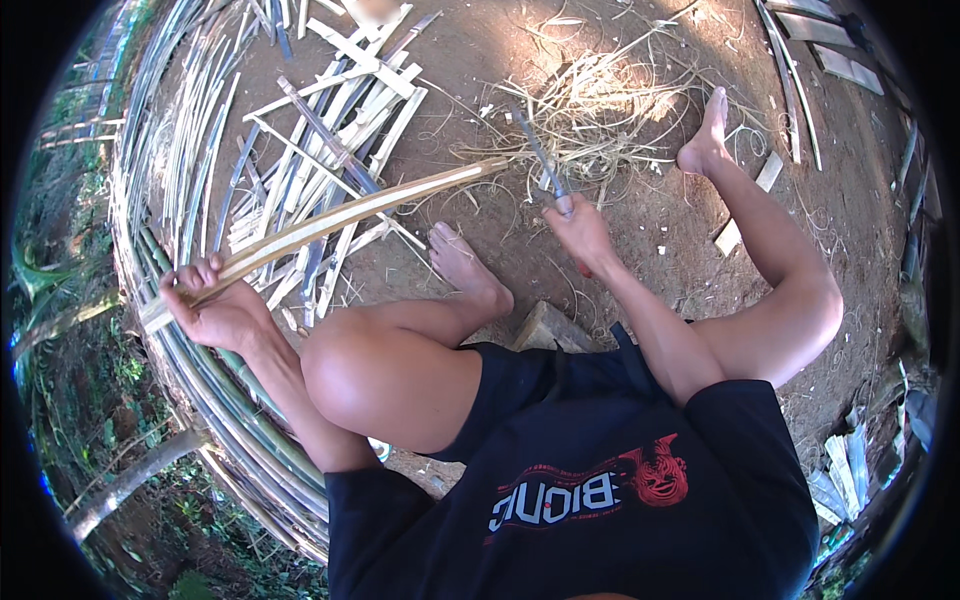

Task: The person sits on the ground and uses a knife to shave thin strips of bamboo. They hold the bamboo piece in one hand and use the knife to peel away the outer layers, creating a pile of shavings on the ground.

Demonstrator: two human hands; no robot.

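My left hand, out at the left beyond my knee, is closed around one end of a long split bamboo strip. The strip slants up and to the right, and its far end lies near the curly shavings. In front of my lap, my right hand grips the handle of a knife. Its narrow grey blade points away from me, tilted a little left. The blade stands just right of the strip's far end; whether the two touch I cannot tell.
A heap of split bamboo pieces lies beyond the strip. Thin shavings cover the ground ahead, between my bare feet. Long bamboo poles line the left side. A wooden block sits by my lap, and a flat slat lies at right.
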